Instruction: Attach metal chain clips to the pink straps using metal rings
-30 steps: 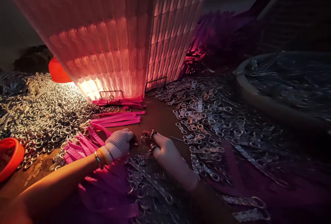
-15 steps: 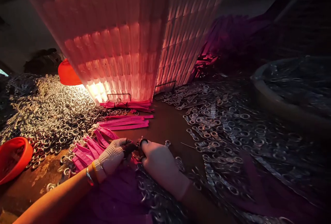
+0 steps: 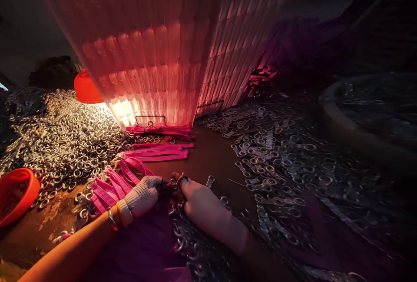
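My left hand (image 3: 143, 197), in a pale dotted glove with dark fingertips, is closed in a pinch at the middle of the bench. What lies between its fingers is too dark to make out. Against it, my right hand (image 3: 203, 201), also with dark-covered fingertips, pinches a small metal ring (image 3: 173, 181). Pink fabric straps (image 3: 109, 186) fan out beside my left wrist, with metal rings (image 3: 82, 204) at their near ends. Purple cloth (image 3: 140, 247) lies below both hands, and more metal pieces (image 3: 185, 243) hang or lie under my right wrist.
A heap of metal rings (image 3: 74, 138) lies left under a red lamp (image 3: 86, 87). An orange bowl (image 3: 32, 190) stands at the left edge. Behind the hands rises a translucent ribbed panel (image 3: 153, 73), with pink strips (image 3: 159, 152) before it. Metal links (image 3: 273, 164) cover the right; a basin (image 3: 339, 121) stands beyond.
My hands have drawn slightly apart at the fingertips, and a metal ring now shows between them. My right hand has shifted a little right. The view has moved slightly.
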`<move>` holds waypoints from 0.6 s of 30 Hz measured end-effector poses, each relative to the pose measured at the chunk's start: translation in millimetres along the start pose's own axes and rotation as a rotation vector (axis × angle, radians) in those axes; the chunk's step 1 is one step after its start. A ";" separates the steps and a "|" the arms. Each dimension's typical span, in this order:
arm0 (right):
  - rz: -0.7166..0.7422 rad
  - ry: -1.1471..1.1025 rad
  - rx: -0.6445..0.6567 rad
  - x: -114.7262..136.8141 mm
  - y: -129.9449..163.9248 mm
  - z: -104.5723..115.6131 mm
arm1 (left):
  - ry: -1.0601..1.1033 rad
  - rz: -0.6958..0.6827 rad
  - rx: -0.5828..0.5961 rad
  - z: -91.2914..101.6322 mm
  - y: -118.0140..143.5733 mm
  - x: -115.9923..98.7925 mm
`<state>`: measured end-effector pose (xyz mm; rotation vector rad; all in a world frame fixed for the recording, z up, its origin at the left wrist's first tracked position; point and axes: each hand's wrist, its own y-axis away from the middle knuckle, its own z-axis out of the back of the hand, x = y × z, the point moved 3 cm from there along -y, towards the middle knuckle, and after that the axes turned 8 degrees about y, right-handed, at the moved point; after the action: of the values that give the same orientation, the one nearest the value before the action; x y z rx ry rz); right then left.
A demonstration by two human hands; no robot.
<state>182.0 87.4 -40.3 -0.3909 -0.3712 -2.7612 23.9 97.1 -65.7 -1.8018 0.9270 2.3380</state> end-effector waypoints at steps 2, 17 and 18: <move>-0.002 0.046 0.071 -0.9 -2.0 1.7 | 0.092 0.030 -0.030 -2.8 0.9 1.5; 0.062 0.233 0.063 24.1 13.2 12.4 | 0.078 0.037 0.078 1.7 2.2 0.9; 0.044 0.245 0.030 20.5 17.6 13.5 | 0.096 0.051 0.096 1.5 3.2 -2.6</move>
<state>172.6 69.5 -17.8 -0.0508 -0.3377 -2.7147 22.2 96.0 -61.8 -1.8886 1.0900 2.2102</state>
